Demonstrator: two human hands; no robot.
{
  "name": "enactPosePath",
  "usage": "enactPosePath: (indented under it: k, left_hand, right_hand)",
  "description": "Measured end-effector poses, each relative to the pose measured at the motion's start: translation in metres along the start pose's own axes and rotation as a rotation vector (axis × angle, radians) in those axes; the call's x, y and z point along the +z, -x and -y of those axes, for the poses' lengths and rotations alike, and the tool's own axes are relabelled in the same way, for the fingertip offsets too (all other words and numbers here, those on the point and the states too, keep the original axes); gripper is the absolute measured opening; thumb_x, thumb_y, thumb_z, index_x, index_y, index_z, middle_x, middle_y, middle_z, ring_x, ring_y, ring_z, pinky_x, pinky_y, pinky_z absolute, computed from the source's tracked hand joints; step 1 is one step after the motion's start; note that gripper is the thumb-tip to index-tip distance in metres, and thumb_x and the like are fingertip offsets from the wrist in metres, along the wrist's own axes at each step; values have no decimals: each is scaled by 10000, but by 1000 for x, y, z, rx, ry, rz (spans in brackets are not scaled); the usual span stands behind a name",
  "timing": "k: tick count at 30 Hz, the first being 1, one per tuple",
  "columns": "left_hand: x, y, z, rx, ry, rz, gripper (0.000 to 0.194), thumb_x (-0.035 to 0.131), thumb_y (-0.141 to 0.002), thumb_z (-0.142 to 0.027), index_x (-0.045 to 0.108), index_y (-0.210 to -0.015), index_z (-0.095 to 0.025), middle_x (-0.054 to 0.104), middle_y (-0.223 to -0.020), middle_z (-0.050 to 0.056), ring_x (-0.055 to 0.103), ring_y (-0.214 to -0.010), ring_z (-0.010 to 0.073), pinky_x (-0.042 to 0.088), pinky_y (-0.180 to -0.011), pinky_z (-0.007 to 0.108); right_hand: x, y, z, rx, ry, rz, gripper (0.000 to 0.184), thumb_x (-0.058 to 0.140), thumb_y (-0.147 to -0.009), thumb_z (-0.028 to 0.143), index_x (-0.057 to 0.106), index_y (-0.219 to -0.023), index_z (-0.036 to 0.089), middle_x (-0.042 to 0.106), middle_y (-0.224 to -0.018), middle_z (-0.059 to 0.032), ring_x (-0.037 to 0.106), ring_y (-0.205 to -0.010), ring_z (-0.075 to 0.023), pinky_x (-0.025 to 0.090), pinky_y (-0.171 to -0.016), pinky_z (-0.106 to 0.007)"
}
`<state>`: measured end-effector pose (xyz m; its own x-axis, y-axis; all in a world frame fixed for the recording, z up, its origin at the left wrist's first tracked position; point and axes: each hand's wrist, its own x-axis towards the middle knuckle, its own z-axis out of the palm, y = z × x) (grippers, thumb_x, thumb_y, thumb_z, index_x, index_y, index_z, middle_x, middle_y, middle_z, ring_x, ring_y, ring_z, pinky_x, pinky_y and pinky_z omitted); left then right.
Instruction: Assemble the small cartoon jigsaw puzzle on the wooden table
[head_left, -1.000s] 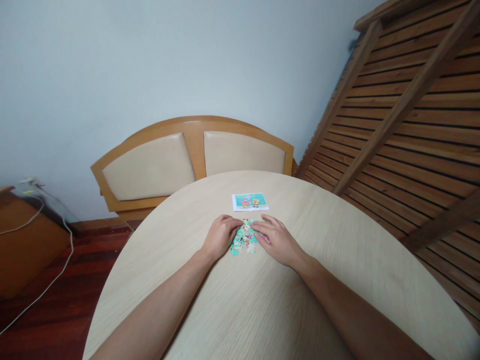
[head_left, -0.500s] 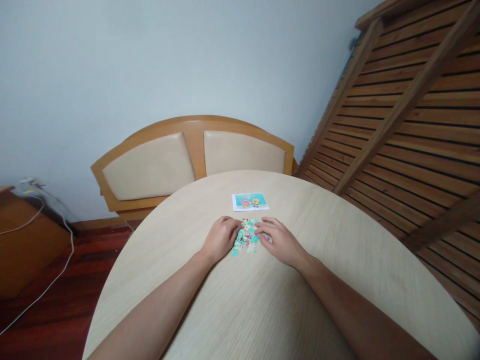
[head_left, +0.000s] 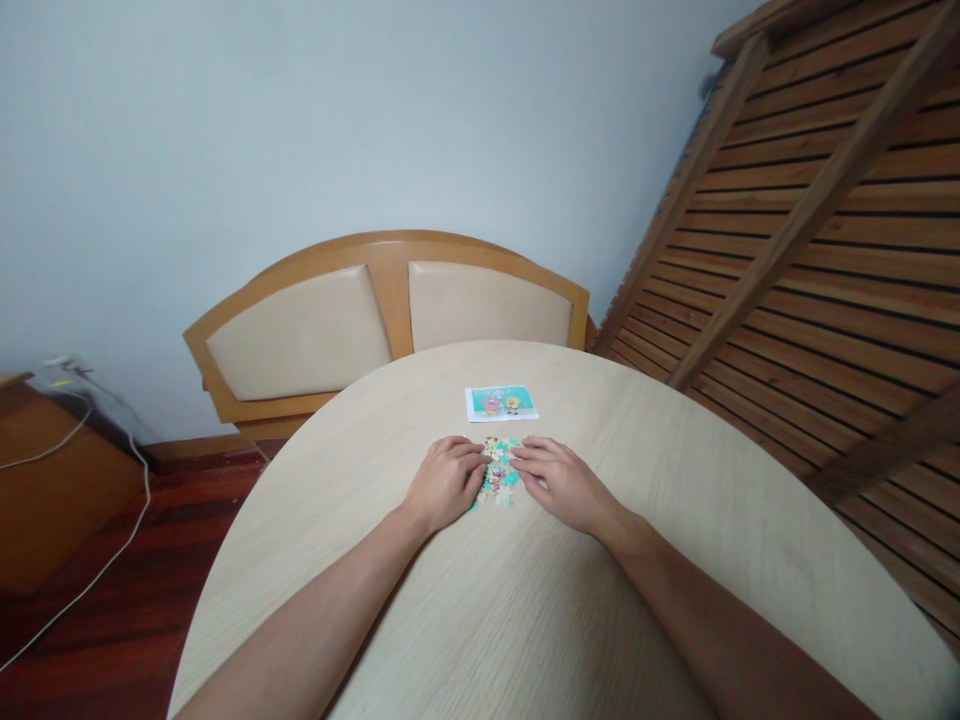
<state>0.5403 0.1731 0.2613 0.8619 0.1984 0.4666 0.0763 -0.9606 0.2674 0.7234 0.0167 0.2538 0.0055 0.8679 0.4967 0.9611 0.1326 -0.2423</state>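
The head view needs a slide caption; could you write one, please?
Left hand and right hand flank puzzle pieces before a card on a table.

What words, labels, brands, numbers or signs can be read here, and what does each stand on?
None can be read.
Card: faint pale marks near the top of its picture may be lettering, but are too small and blurred to read.
Puzzle pieces: no readable text.
Yellow patch by the cable: too blurred to tell whether it bears text.
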Motion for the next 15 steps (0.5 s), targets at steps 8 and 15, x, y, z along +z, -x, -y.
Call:
enactPosePath:
  k: [8,15]
  left_hand:
    - [0,0,-1,8,-23,15,249,521,-988,-237,726,-1129,-223,682,-1283,44,587,-1174,241,470,-1043,441]
    - [1,1,0,0,-8,13,268,503,-992,-231,675,-1197,-221,696,-1252,46,599,-1163,233,461,-1057,439]
  right_hand:
    - [-1,0,3,45,-6,-5,304,572,-879,93,754,-1088,216,733,-1203,-60,603,-1187,-287,523,-1008,-491]
    - [-1,-1,4,40,-21,-2,326,551,-878,89,737,-1118,205,734,-1197,-66,602,-1182,-277,516,-1015,-486]
